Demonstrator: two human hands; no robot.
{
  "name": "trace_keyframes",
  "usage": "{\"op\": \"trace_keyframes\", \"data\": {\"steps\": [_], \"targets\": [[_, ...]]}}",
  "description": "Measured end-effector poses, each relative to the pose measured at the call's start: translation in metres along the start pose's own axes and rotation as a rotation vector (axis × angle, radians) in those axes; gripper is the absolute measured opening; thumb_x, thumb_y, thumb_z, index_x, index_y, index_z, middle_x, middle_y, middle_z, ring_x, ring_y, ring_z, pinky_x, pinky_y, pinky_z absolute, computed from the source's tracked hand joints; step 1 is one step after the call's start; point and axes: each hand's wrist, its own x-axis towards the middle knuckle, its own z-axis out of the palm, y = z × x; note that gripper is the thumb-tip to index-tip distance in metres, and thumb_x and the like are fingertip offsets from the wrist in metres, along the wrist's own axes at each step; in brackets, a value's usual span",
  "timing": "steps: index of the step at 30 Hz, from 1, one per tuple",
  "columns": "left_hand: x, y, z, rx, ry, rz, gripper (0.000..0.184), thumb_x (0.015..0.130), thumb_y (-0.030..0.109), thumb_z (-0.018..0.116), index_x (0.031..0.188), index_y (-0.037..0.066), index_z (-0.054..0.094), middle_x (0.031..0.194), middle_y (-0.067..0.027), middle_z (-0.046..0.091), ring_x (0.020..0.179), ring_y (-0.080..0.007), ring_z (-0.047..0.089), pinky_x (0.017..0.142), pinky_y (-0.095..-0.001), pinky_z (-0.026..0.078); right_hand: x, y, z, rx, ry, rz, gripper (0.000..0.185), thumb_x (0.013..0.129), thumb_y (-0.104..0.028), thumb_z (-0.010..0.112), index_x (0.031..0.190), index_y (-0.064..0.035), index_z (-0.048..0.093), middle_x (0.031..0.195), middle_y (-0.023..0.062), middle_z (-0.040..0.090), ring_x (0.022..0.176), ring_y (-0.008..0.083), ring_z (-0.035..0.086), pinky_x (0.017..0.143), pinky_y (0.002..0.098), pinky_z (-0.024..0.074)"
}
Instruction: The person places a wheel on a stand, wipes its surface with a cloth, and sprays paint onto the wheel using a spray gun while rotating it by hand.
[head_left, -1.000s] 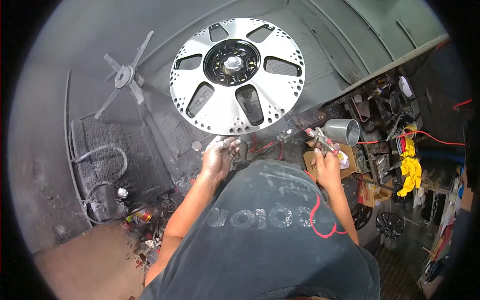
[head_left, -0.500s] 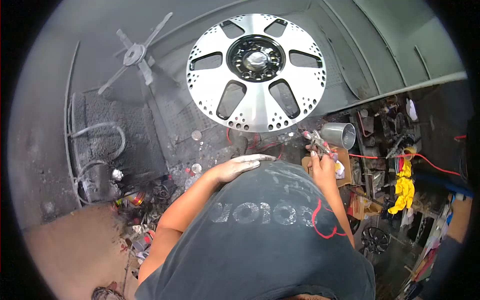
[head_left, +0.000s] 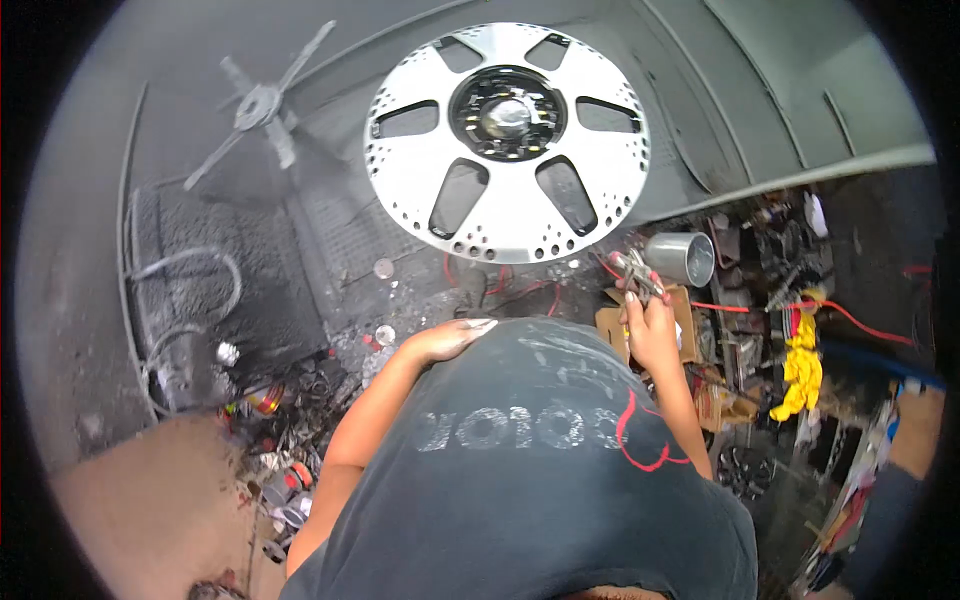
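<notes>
My left hand [head_left: 452, 341] lies against the front of my dark T-shirt [head_left: 520, 400], fingers stretched out and dusted white; its fingertips are partly hidden by the cloth. In my right hand [head_left: 650, 325] is a spray gun [head_left: 640, 278] with a metal body and red parts, held out to the right of my body. A grey cup [head_left: 683, 259] sits right beside the gun's body; I cannot tell how it joins. In front of me is a large silver wheel rim [head_left: 515, 215] with a dark hub centre [head_left: 508, 115] and several cut-out windows.
A metal cross-shaped stand [head_left: 260, 106] rises at the far left. A red hose [head_left: 720, 308] runs off to the right, past a cardboard box [head_left: 612, 330] and a yellow cloth [head_left: 802, 370]. Cluttered parts and tools fill the right side. Cans and scraps [head_left: 290, 480] litter the lower left floor.
My left hand has slid a little back and left along the shirt, with less of its fingers showing. The right hand still holds the spray gun, now slightly higher. The view has shifted slightly.
</notes>
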Motion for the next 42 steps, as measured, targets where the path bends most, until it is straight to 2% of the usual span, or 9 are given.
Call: {"op": "trace_keyframes", "data": {"steps": [12,18,21,26,30,32,34,36,42], "targets": [[0.015,-0.024,-0.001,-0.006,0.016,-0.119,0.048,0.102,0.040,0.053,0.136,0.007,0.058,0.132,-0.0100,0.064,0.117,-0.0200,0.060,0.101,-0.0327,0.045,0.012,-0.080,-0.122,-0.181,0.307,-0.082,0.020,0.102,-0.009,0.050,0.116,0.0012,0.060,0.072,0.0055,0.059,0.061,0.0136,0.054,0.059,0.0314,0.0466],[0.013,-0.018,0.000,-0.004,0.065,-0.098,0.042,0.102,0.035,0.053,0.133,0.006,0.060,0.125,-0.0091,0.067,0.113,-0.0186,0.061,0.099,-0.0329,0.046,-0.006,-0.092,-0.124,-0.368,0.238,-0.111,0.021,0.100,-0.010,0.051,0.107,0.0091,0.058,0.103,0.0243,0.063,0.083,0.0398,0.062,0.075,0.0444,0.0483],[0.015,-0.025,0.000,-0.039,0.068,-0.090,0.042,0.103,0.034,0.052,0.132,0.006,0.060,0.126,-0.0096,0.067,0.113,-0.0186,0.061,0.099,-0.0329,0.046,-0.021,-0.122,-0.120,-0.152,-0.075,0.199,0.023,0.099,-0.011,0.052,0.111,0.0073,0.059,0.100,0.0233,0.063,0.080,0.0368,0.063,0.075,0.0429,0.0493],[0.008,-0.009,0.001,-0.023,0.089,-0.081,0.042,0.103,0.031,0.052,0.134,0.004,0.058,0.127,-0.0094,0.066,0.116,-0.0187,0.060,0.101,-0.0332,0.045,-0.035,-0.119,-0.095,0.056,-0.242,0.053,0.028,0.099,-0.012,0.053,0.122,0.0026,0.056,0.102,0.0177,0.063,0.094,0.0299,0.062,0.085,0.0397,0.0473],[0.010,-0.022,-0.011,-0.173,0.276,0.097,0.045,0.102,0.023,0.053,0.139,-0.002,0.049,0.127,-0.0115,0.065,0.118,-0.0212,0.059,0.101,-0.0358,0.045,-0.025,-0.119,-0.092,-0.149,-0.059,-0.092,0.027,0.100,-0.012,0.053,0.119,0.0058,0.058,0.106,0.0197,0.062,0.094,0.0330,0.062,0.086,0.0399,0.0482],[0.007,-0.019,-0.046,-0.355,0.445,0.190,0.050,0.089,0.002,0.052,0.138,-0.001,0.047,0.122,-0.0123,0.065,0.110,-0.0207,0.062,0.094,-0.0339,0.049,-0.016,-0.139,-0.100,-0.077,0.003,0.129,0.025,0.101,-0.011,0.052,0.117,0.0068,0.059,0.104,0.0182,0.062,0.087,0.0298,0.064,0.080,0.0389,0.0501],[-0.006,0.012,-0.069,-0.655,0.766,0.324,0.057,0.081,0.000,0.046,0.138,0.002,0.045,0.121,-0.0115,0.060,0.105,-0.0228,0.062,0.088,-0.0356,0.049,-0.008,-0.118,-0.100,-0.160,0.232,-0.244,0.023,0.102,-0.008,0.050,0.119,0.0059,0.056,0.097,0.0123,0.064,0.067,0.0154,0.059,0.062,0.0309,0.0488],[-0.025,0.044,-0.085,-0.838,0.863,0.446,0.060,0.081,0.001,0.049,0.140,0.000,0.041,0.126,-0.0110,0.057,0.107,-0.0203,0.059,0.091,-0.0357,0.048,-0.008,-0.110,-0.107,-0.101,0.253,-0.055,0.020,0.102,-0.007,0.050,0.117,0.0049,0.056,0.094,0.0113,0.064,0.065,0.0146,0.056,0.060,0.0302,0.0478],[-0.046,0.061,-0.084,-0.801,0.633,0.367,0.058,0.082,0.002,0.052,0.139,0.001,0.042,0.133,-0.0102,0.054,0.105,-0.0194,0.060,0.092,-0.0374,0.046,-0.010,-0.089,-0.109,-0.185,0.296,-0.051,0.026,0.101,-0.006,0.049,0.124,0.0057,0.051,0.086,0.0164,0.063,0.065,0.0223,0.057,0.062,0.0358,0.0481]]}}
